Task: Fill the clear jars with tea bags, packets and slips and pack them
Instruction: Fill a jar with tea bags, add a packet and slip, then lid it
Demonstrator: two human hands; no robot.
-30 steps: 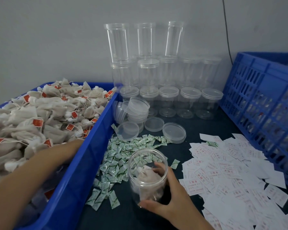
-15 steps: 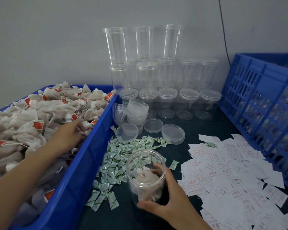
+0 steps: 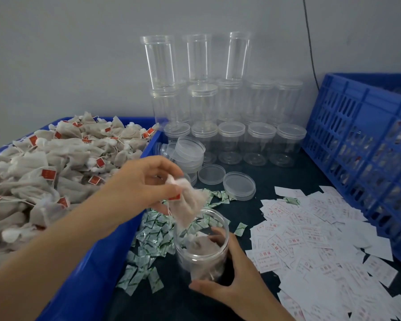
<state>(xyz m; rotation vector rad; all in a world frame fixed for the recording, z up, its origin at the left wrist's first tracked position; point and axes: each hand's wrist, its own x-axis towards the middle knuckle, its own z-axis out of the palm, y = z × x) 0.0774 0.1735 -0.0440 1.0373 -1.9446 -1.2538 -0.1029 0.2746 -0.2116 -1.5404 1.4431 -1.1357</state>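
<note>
An open clear jar (image 3: 200, 250) stands on the dark table with a tea bag inside it. My right hand (image 3: 229, 283) wraps around its right side. My left hand (image 3: 141, 184) pinches a beige tea bag (image 3: 188, 205) with a red tag, which hangs just above the jar's mouth. Many more tea bags (image 3: 44, 172) fill the blue bin (image 3: 95, 262) on the left. Green-and-white packets (image 3: 153, 237) lie scattered left of and behind the jar. White slips with red print (image 3: 310, 239) cover the table to the right.
Stacks of empty clear jars (image 3: 229, 107) stand against the back wall, some lidded. Loose lids (image 3: 239, 185) lie in front of them. A blue slotted crate (image 3: 366, 144) stands on the right edge. A black cable (image 3: 310, 42) runs down the wall.
My left hand left the blue bin with a tea bag and moved right, over the jar. My right hand kept its hold on the jar.
</note>
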